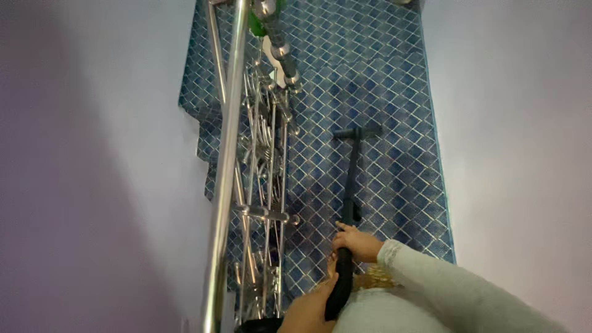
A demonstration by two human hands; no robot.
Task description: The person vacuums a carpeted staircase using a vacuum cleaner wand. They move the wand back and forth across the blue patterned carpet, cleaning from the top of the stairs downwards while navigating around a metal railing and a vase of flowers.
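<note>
Fingers of the right hand and left hand clench a black long-handled squeegee on blue-tiled stairs, beside a steel railing.

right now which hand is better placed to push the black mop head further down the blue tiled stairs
Right, likely. The right hand grips the black mop handle higher up, nearer the head, arm extended over the stairs. The left hand holds the handle's near end, close to the body beside the steel railing.

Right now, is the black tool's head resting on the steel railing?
No, the black tool's head lies on the blue tiled stairs, apart from the steel railing.
</note>
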